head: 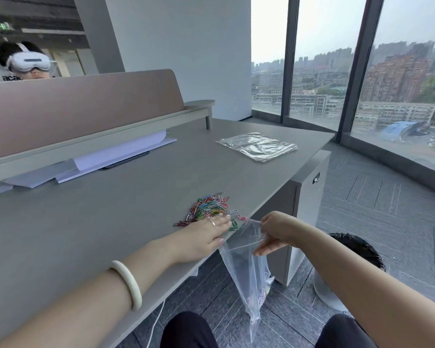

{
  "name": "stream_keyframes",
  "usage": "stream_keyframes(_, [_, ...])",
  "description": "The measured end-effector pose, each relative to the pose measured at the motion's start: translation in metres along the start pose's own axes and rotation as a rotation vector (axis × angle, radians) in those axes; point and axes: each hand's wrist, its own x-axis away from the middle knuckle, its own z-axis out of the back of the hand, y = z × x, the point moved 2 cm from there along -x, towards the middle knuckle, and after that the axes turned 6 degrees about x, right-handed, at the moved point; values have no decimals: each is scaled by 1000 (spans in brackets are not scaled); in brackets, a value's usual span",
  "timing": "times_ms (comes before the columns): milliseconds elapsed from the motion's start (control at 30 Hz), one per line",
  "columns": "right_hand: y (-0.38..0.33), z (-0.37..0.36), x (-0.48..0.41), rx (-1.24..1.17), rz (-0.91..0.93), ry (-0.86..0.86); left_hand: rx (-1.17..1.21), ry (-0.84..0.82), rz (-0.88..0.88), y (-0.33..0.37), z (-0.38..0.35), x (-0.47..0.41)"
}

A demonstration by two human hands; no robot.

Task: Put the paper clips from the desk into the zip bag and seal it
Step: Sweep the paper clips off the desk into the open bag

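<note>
A pile of coloured paper clips [209, 206] lies on the grey desk [86, 222] close to its front edge. My left hand [206, 233] rests flat on the desk, fingers spread, touching the near side of the pile; a few clips sit at the fingertips by the edge. My right hand [274, 231] grips the mouth of a clear zip bag [249, 272], which hangs below the desk edge with its opening held against the edge. Several clips lie at the bottom of the bag.
A stack of spare clear zip bags [258, 146] lies at the desk's far right. White papers [116, 154] are tucked under the partition shelf. A bin with a black liner [357, 249] stands on the floor right of my knees. Another person sits behind the partition.
</note>
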Motion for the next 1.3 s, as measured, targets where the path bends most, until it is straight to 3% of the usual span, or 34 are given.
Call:
stream_keyframes(333, [0,4,1,27,-35,5,186,39,4,4,7,-25])
stream_keyframes(567, [3,2,0,20,95,58,204,-27,-19,14,-2,-39])
stream_keyframes(800, [4,2,-3,-17,35,30,358,117,-1,7,22,-28])
stream_keyframes(900, [5,2,-5,-32,58,51,291,119,34,-7,28,-16])
stream_keyframes(1100, [5,1,-5,8,99,105,30,-55,93,-8,-1,-5])
stream_keyframes(1300, [4,4,-4,9,10,41,51,-4,47,2,-4,-20])
